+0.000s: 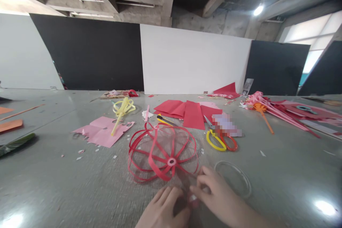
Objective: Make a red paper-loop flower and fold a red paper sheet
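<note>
A round cage of red paper strips (160,176), joined at a pink disc (171,161) with a dark centre, lies on the grey table in front of me. Close to its near edge, my left hand (167,206) is curled with the fingertips bent down. My right hand (215,190) faces it from the right, thumb and forefinger bent toward each other. Between the hands is a small blurred pinkish-white piece (192,198); motion blur hides what exactly each hand grips. Right of my right hand lies a clear ring (248,182), like a tape roll.
Beyond the cage lie scissors (217,142) with yellow and orange handles, a utility knife (165,120) and red paper sheets (193,114). Cut pink paper (104,131) bears a yellow strip flower (123,108) at left. Pink strips (283,114) and an orange flower (263,112) lie right.
</note>
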Demonstrator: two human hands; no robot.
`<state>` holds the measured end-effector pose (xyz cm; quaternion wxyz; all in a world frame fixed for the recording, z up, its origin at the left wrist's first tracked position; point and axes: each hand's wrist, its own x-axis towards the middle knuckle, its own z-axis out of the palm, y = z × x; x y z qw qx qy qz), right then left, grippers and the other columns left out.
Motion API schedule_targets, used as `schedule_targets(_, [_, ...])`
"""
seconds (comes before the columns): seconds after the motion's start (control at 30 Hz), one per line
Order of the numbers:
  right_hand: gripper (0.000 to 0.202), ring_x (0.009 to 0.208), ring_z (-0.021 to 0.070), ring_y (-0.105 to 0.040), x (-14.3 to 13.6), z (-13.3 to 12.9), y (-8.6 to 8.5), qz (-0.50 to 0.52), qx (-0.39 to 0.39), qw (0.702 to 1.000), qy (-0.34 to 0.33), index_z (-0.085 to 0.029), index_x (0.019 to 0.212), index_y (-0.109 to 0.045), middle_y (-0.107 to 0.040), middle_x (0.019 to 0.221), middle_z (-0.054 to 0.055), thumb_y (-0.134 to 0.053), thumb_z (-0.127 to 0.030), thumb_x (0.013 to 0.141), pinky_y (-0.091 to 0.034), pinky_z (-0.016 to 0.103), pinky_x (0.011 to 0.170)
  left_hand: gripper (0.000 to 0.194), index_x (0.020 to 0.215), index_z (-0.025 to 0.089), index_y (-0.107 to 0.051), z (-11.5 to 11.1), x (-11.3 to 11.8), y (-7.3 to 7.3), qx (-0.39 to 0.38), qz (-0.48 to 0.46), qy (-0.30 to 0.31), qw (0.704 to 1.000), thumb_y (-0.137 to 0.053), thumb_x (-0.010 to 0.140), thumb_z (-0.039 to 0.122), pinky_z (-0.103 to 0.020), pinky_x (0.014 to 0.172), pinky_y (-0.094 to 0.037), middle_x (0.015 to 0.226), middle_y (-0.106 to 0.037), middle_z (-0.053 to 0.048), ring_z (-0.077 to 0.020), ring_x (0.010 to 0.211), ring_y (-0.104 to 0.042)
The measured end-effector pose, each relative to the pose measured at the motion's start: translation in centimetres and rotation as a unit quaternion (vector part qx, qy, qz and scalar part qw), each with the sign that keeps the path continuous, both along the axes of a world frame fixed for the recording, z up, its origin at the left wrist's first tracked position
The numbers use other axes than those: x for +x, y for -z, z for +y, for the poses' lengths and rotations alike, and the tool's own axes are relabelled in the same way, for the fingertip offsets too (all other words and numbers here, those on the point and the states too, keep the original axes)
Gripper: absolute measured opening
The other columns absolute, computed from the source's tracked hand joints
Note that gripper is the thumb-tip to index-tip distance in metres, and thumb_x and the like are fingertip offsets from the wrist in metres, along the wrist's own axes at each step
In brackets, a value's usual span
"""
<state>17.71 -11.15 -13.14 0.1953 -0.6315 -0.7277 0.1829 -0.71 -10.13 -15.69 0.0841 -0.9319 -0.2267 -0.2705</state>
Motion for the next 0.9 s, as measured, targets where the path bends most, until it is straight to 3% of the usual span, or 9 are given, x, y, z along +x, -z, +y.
schedule_targets(0.27, [0.016, 0.085, 0.0207, -0.054, -0.15, 0.01, 0.49, -0.019, 0.020, 1.000, 0.000, -0.016, 0.061, -0.058, -0.055, 0.079, 0.004, -0.059, -0.019, 0.076, -0.041, 0.030, 0.072, 0.019, 0.082, 0.019, -0.059, -0.33, 0.01, -0.02, 0.004, 0.006, 0.002, 1.000, -0.041, 0.085, 0.015, -0.026, 0.061, -0.051, 0.079, -0.053, -0.004, -0.0151, 0.070, -0.054])
schedule_targets(0.9, [0.012, 0.083, 0.0213, -0.055, -0.18, -0.13, 0.64, -0.039, 0.054, 0.998, -0.010, -0.017, 0.062, -0.060, -0.056, 0.079, 0.004, -0.060, -0.012, 0.073, -0.040, 0.032, 0.071, 0.020, 0.091, 0.023, -0.061, -0.19, 0.06, -0.11, 0.010, -0.006, 0.001, 1.000, -0.044, 0.085, 0.017, -0.024, 0.059, -0.050, 0.079, -0.054, -0.002, -0.0147, 0.069, -0.054])
